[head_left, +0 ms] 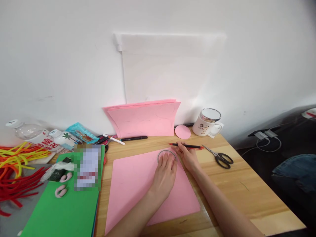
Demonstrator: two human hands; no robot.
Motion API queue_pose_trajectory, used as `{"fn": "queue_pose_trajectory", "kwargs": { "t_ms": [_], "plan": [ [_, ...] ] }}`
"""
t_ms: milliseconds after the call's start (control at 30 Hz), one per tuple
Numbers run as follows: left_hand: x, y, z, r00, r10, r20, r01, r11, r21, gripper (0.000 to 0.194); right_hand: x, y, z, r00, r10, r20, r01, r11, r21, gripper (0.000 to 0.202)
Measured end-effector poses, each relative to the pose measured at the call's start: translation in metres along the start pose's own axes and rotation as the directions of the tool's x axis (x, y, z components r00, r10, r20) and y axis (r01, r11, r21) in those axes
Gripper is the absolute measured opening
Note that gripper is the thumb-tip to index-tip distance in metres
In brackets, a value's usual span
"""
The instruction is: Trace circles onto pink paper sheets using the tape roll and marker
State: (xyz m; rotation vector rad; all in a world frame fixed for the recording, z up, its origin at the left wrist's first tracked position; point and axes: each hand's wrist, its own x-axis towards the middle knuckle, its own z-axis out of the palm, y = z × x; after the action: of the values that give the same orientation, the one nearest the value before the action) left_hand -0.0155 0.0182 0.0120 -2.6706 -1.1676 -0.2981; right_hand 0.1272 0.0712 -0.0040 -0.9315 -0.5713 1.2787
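Note:
A square stack of pink paper (pixel 133 184) lies on the wooden table before me. Near its top right corner, a round disc with a grey rim (pixel 159 154) rests flat on the paper. My left hand (pixel 165 174) presses on it with outstretched fingers, covering most of its face. Just right of the disc, at the paper's edge, my right hand (pixel 189 158) holds a black pen with red ends (pixel 189 145) between thumb and fingers. The pen lies nearly level, its pointed red tip to the left. Black-handled scissors (pixel 222 160) lie to the right, blades apart.
Pink sheets with faint curved outlines (pixel 142 120) lean on the wall. Beside them are a pink paper circle (pixel 182 132) and a white mug (pixel 206 123). Leftward lie a black marker (pixel 134 138), green paper (pixel 66 210), bottles (pixel 32 133) and red and yellow fuzzy sticks (pixel 19 179).

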Motion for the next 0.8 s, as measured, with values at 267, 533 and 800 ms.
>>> {"fn": "queue_pose_trajectory", "kwargs": {
  "t_ms": [267, 533, 800],
  "plan": [
    [0.013, -0.001, -0.006, 0.993, -0.026, 0.114, 0.027, 1.0, -0.007, 0.036, -0.005, -0.005, 0.007, 0.999, 0.005, -0.04, -0.006, 1.0, -0.024, 0.026],
    [0.01, -0.001, 0.004, 0.996, -0.071, 0.056, 0.076, 0.994, -0.081, 0.036, -0.004, -0.004, 0.009, 0.997, 0.024, -0.072, -0.027, 0.999, -0.038, 0.033],
    [0.011, -0.001, -0.001, 0.995, -0.085, 0.05, 0.09, 0.991, -0.1, 0.034, -0.003, -0.004, 0.008, 0.999, 0.013, -0.042, -0.017, 0.996, -0.089, 0.032]
  ]
}}
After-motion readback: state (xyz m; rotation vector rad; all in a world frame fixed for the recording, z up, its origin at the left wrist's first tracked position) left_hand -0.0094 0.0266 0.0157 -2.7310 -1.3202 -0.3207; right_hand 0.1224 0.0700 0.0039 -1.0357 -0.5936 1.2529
